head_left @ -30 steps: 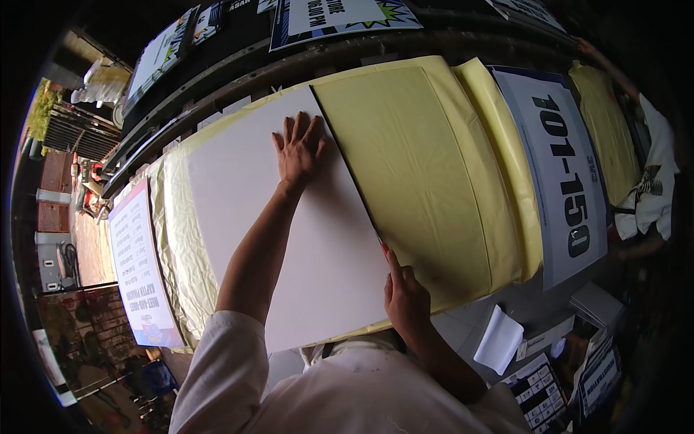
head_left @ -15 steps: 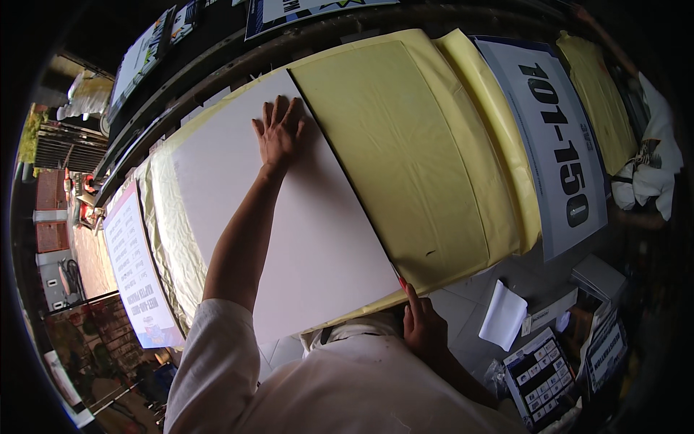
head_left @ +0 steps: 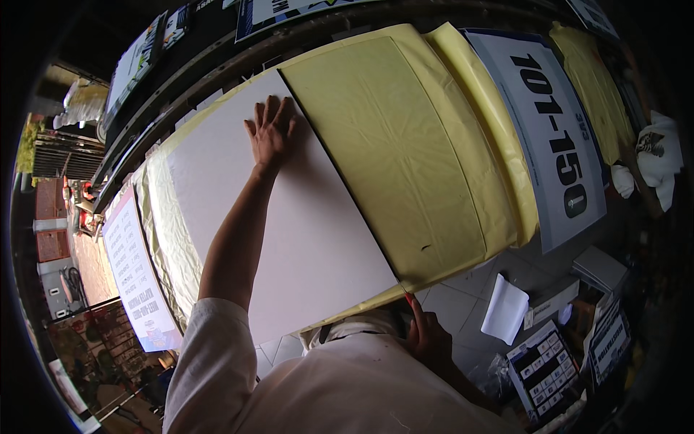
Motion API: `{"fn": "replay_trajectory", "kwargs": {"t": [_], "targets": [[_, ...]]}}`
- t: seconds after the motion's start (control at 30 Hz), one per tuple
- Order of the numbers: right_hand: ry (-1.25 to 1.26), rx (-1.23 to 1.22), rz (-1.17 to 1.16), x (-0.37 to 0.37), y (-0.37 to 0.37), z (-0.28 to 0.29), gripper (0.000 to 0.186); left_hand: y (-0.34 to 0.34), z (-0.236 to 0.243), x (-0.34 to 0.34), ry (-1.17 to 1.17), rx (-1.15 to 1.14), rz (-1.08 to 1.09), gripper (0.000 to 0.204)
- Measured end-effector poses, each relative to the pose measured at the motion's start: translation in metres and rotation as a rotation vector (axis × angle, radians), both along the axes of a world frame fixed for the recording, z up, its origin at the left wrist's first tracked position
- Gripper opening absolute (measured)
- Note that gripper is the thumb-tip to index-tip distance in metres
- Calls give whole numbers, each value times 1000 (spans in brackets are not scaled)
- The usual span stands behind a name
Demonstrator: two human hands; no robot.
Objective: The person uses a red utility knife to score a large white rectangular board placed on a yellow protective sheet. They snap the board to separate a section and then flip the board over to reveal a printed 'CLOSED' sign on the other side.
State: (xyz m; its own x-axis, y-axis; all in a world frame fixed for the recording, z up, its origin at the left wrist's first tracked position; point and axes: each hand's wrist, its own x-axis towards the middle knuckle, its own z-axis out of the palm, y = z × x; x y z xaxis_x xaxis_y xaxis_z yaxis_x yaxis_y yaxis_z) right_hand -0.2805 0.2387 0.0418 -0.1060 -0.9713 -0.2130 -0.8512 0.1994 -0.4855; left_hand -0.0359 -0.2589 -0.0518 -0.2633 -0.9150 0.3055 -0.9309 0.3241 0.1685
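Note:
A large white board lies flat on a table padded with yellow sheeting. A thin dark line runs along the board's right edge. My left hand rests on the board's far part, palm down with fingers spread, close to that edge. At the near right corner of the board, my right hand grips a slim red utility knife. Its tip is by the near edge of the yellow sheeting; the blade itself is too small to make out.
A printed white sign lies right of the yellow sheeting, and another printed board is at the left. Boxes and a white paper sit on the tiled floor at right. Another person in white is at the far right.
My right hand has drawn the utility knife slightly toward me, from the board's right edge to just past its near corner. My left hand keeps its place on the board.

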Motion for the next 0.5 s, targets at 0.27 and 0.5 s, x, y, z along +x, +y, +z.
{"fn": "replay_trajectory", "kwargs": {"t": [0.27,0.5], "targets": [[23,102,-17,0,7,9,61,-2,-1,1,-10,3,5,58],[46,106,5,-2,9,7,59,-2,-2,1,-1,-14,-9,58]]}}
